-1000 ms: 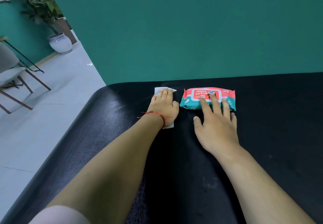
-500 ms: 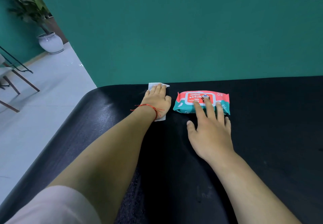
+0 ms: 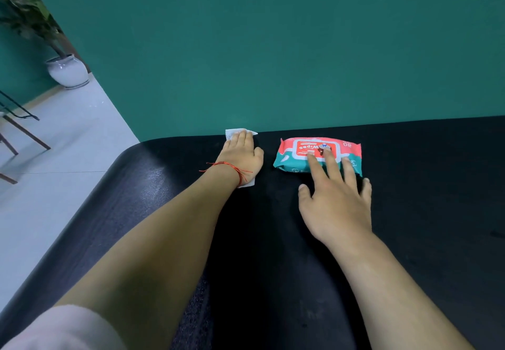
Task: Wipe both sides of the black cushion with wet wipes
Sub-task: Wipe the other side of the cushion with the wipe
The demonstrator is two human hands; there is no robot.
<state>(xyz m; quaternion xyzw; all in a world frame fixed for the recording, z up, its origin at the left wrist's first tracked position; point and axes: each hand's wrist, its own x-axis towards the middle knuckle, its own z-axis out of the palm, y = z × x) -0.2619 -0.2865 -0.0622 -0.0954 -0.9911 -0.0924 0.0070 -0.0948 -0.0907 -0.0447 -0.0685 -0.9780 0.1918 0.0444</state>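
Note:
A large black cushion fills the lower half of the view, its far edge against a green wall. My left hand, a red string at its wrist, presses flat on a white wet wipe near the cushion's far edge; the wipe shows beyond the fingertips and under the wrist. My right hand lies flat on the cushion, its fingertips resting on the red and teal wet wipes pack, which lies just right of the left hand.
The green wall rises directly behind the cushion. To the left is pale floor with a potted plant in a white pot and dark chair legs at the edge. The cushion's rounded left corner drops toward the floor.
My left hand has slid the wipe away from me, up to the cushion's far edge. My right hand has stayed on the pack.

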